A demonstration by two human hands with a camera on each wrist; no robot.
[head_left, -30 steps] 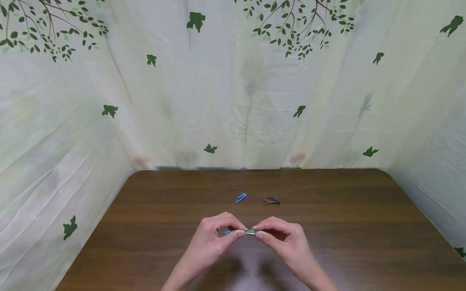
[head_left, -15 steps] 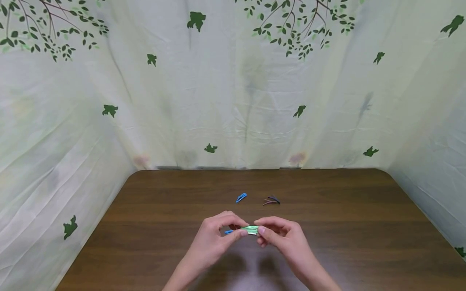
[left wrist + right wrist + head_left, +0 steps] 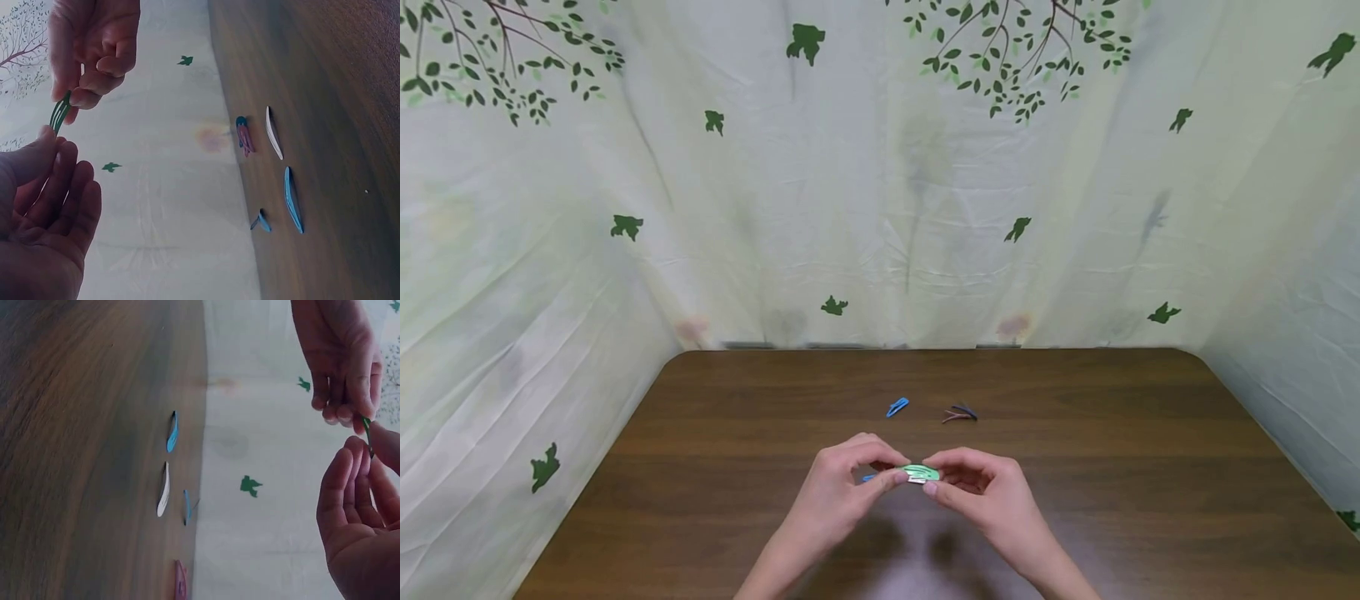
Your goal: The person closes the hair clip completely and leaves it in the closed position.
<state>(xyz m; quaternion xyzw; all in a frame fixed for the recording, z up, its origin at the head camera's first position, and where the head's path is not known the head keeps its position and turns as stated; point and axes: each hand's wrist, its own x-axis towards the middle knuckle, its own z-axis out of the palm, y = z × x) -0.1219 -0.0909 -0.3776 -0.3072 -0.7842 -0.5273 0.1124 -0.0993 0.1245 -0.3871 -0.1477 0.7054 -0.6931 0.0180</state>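
Observation:
A green snap hair clip (image 3: 921, 474) is held up between both hands in front of me, its slotted face showing. My left hand (image 3: 847, 479) pinches its left end between thumb and fingers. At the other end my right hand (image 3: 988, 492) grips it, thumb low along the near edge in the head view. In the left wrist view the green clip (image 3: 60, 112) bridges the two hands' fingertips. From the right wrist it appears nearly edge-on, the green clip (image 3: 368, 435) meeting the right thumb. Fingers partly cover both ends.
On the brown table (image 3: 737, 417) lie a bent-open blue clip (image 3: 897, 407) and a dark and pinkish clip bundle (image 3: 960, 413). A white clip (image 3: 274, 132) and a longer blue clip (image 3: 292, 200) lie nearer, mostly behind the hands in the head view. A patterned curtain hangs behind.
The green clip has turned from nearly edge-on to showing its face. My right thumb has slid off its face to the near edge. My left hand has barely moved.

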